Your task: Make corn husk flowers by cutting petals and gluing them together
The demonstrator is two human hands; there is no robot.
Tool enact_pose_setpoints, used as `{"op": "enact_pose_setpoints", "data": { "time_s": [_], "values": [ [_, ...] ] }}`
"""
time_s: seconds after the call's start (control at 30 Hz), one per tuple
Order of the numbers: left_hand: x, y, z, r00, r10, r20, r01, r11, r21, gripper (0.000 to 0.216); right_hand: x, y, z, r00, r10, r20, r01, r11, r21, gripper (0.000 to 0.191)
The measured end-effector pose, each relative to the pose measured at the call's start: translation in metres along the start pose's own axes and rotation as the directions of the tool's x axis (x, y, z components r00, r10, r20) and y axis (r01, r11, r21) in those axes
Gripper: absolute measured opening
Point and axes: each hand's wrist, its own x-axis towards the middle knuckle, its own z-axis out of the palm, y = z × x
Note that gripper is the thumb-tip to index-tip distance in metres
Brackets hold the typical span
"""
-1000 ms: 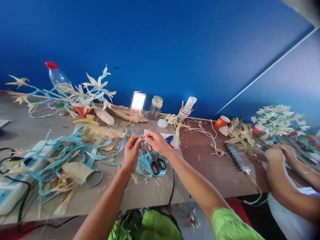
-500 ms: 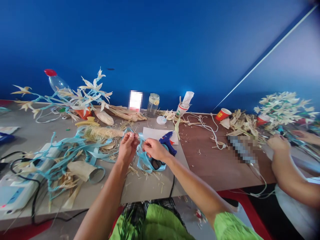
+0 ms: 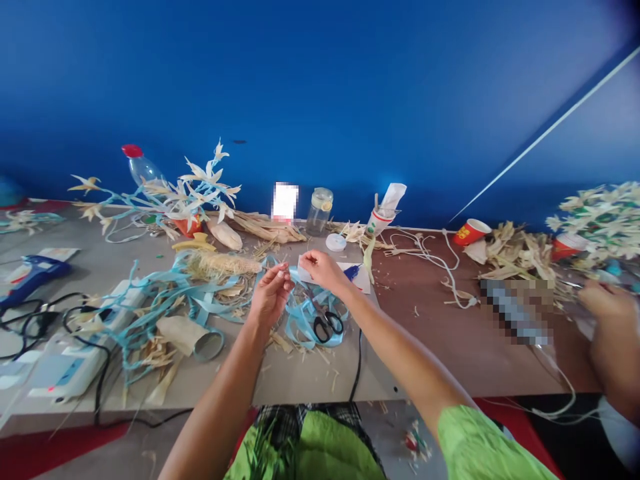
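Note:
My left hand [image 3: 271,293] is closed in a pinch beside the corn cob [image 3: 235,262]; something thin shows at its fingertips, too small to name. My right hand [image 3: 324,270] is also closed, with fingers bent together over the white paper [image 3: 363,283]; whatever it holds is hidden. Just below the hands, black-handled scissors [image 3: 327,325] lie on a heap of light blue ribbon [image 3: 300,323]. Partly behind my right wrist is a blue glue gun [image 3: 352,272]. More blue strips [image 3: 175,290] and a cardboard tube [image 3: 185,335] lie left of my left hand.
A husk-flower arrangement [image 3: 205,175] stands at the back left, near a red-capped bottle [image 3: 141,167]. A power strip [image 3: 75,367] and another blue glue gun [image 3: 35,273] are at left. A glass jar [image 3: 320,208] stands behind. A co-worker's hand [image 3: 607,300] works at the right.
My right hand has moved up and away from the ribbon, uncovering the scissors. My left hand stays pinched near the cob. The whole view has shifted toward the left.

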Motion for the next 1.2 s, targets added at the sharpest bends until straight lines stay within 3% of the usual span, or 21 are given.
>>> {"op": "enact_pose_setpoints", "data": {
  "time_s": [0.23,0.4,0.57,0.83,0.9,1.03,1.2],
  "values": [
    [0.002,0.002,-0.004,0.999,-0.038,0.033,0.038,0.999,-0.013,0.021,0.063,0.011,0.003,0.986,0.166,-0.018,-0.162,0.924,-0.345,0.016],
    [0.003,0.003,-0.005,0.998,-0.053,0.03,0.053,0.998,-0.014,0.026,0.087,0.017,0.012,0.983,0.185,-0.017,-0.177,0.904,-0.389,0.019],
    [0.003,0.005,-0.007,0.998,-0.054,0.011,0.055,0.998,-0.04,0.036,0.098,0.021,0.021,0.99,0.13,-0.055,-0.141,0.894,-0.425,0.043],
    [0.0,0.008,-0.005,0.995,-0.097,0.004,0.097,0.995,-0.018,0.038,0.111,0.031,0.035,0.994,0.111,0.009,-0.091,0.861,-0.501,0.064],
    [0.0,0.007,-0.004,0.994,-0.112,0.006,0.112,0.994,0.0,0.035,0.112,0.03,0.037,0.993,0.117,0.025,-0.086,0.843,-0.531,0.061],
    [0.0,0.007,-0.004,0.994,-0.11,-0.014,0.11,0.994,0.005,0.032,0.109,0.019,0.037,0.985,0.134,0.105,-0.049,0.814,-0.579,0.038],
    [0.0,0.006,-0.004,0.996,-0.086,-0.03,0.086,0.996,0.008,0.028,0.098,0.006,0.026,0.986,0.101,0.133,-0.015,0.847,-0.531,0.031]
  ]
}}
